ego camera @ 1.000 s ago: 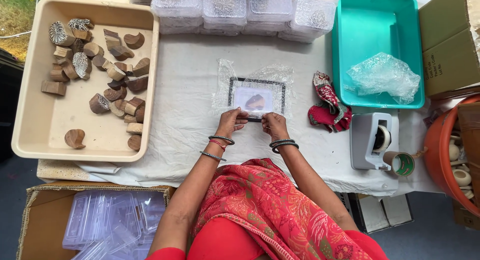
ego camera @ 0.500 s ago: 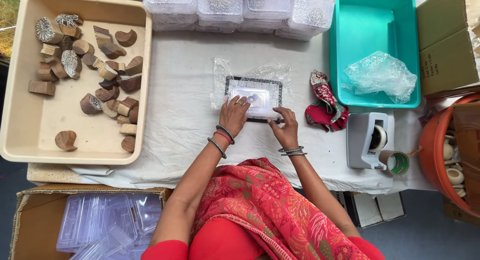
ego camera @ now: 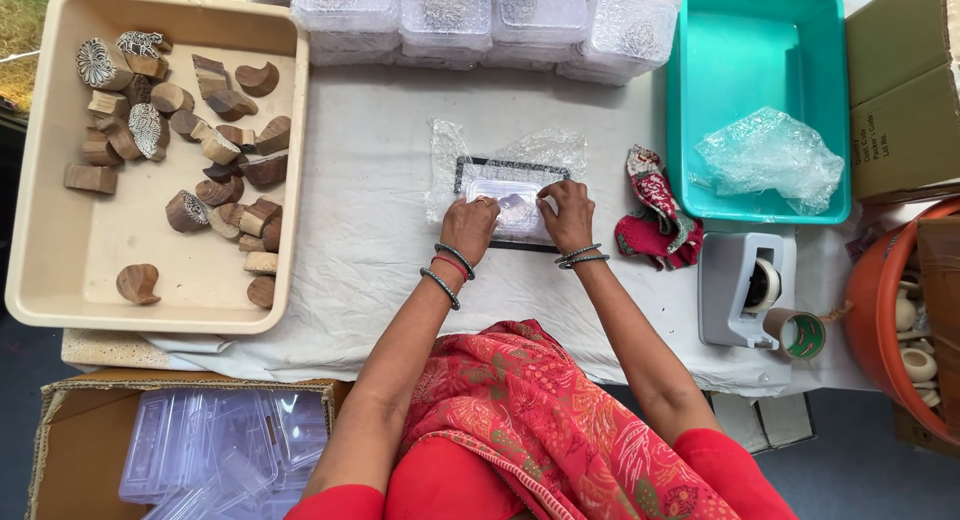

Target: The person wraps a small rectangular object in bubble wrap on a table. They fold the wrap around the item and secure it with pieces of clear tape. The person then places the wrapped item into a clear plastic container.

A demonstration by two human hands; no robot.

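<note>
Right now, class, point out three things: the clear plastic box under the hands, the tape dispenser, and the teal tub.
clear plastic box [ego camera: 505, 192]: head view, on its lid between the two hands.
tape dispenser [ego camera: 735, 285]: head view, on its grey body.
teal tub [ego camera: 745, 65]: head view, on its bare floor.

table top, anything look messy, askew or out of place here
Mostly tidy. The red patterned cloth lies crumpled beside the right hand, and a loose tape roll lies on its side by the dispenser.
</note>
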